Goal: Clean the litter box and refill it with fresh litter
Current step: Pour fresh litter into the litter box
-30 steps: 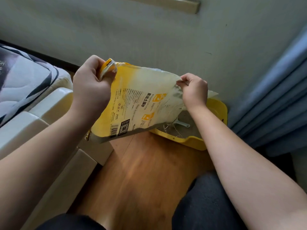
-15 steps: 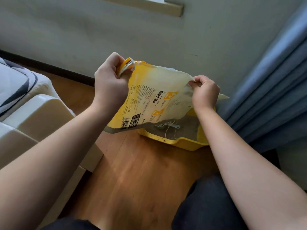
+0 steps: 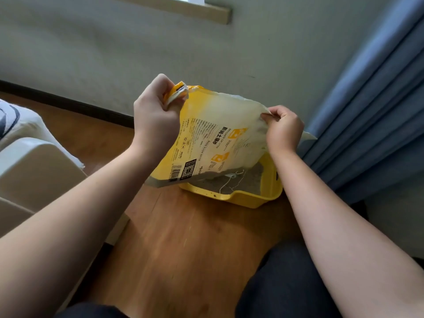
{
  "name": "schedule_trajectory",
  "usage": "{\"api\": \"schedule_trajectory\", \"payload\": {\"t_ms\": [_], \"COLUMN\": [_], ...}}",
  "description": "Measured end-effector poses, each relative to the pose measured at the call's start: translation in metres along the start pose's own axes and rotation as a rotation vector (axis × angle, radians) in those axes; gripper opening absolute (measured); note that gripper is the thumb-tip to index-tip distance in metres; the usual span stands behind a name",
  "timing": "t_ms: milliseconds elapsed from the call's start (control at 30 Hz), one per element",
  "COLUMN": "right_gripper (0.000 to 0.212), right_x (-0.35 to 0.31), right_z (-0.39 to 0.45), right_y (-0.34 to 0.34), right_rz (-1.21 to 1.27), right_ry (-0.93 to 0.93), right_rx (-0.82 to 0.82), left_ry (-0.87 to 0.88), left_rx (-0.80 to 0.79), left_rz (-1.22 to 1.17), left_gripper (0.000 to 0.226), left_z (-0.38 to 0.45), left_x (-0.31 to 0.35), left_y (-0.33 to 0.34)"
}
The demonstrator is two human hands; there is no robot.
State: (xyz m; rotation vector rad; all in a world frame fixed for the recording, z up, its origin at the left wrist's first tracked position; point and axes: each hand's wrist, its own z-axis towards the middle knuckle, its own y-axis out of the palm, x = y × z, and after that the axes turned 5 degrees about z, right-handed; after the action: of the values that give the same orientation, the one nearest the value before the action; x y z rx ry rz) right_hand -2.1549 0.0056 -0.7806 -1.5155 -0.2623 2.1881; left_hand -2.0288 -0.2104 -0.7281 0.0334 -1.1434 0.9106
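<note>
Yellow bag [image 3: 215, 134] pinched by left hand [image 3: 156, 120] and right hand [image 3: 283, 129] over box [image 3: 252, 199]; grey litter [image 3: 243, 183] already in, refill seems nearly done.

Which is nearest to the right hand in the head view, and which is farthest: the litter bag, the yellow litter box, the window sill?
1. The litter bag: the right hand pinches its edge, so they touch.
2. The yellow litter box: just below that hand, on the floor.
3. The window sill: high on the wall, up and to the left.
</note>
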Motion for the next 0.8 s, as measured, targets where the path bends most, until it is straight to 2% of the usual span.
{"api": "schedule_trajectory", "payload": {"t_ms": [267,400,800], "right_gripper": [0.004,0.011,0.005], "right_x": [-0.011,-0.020,-0.024], "right_z": [0.001,-0.003,-0.016], "right_y": [0.018,0.028,0.017], "right_rz": [0.103,0.160,0.065], "right_ry": [-0.025,-0.056,-0.148], "right_rx": [-0.072,-0.107,-0.198], "left_ry": [0.049,0.075,-0.010], "left_rx": [0.065,0.099,0.081], "left_rz": [0.023,0.045,0.090], "left_gripper": [0.020,0.020,0.022], "left_z": [-0.005,-0.010,-0.029], "left_x": [0.000,0.000,-0.015], "left_y": [-0.026,-0.042,-0.056]}}
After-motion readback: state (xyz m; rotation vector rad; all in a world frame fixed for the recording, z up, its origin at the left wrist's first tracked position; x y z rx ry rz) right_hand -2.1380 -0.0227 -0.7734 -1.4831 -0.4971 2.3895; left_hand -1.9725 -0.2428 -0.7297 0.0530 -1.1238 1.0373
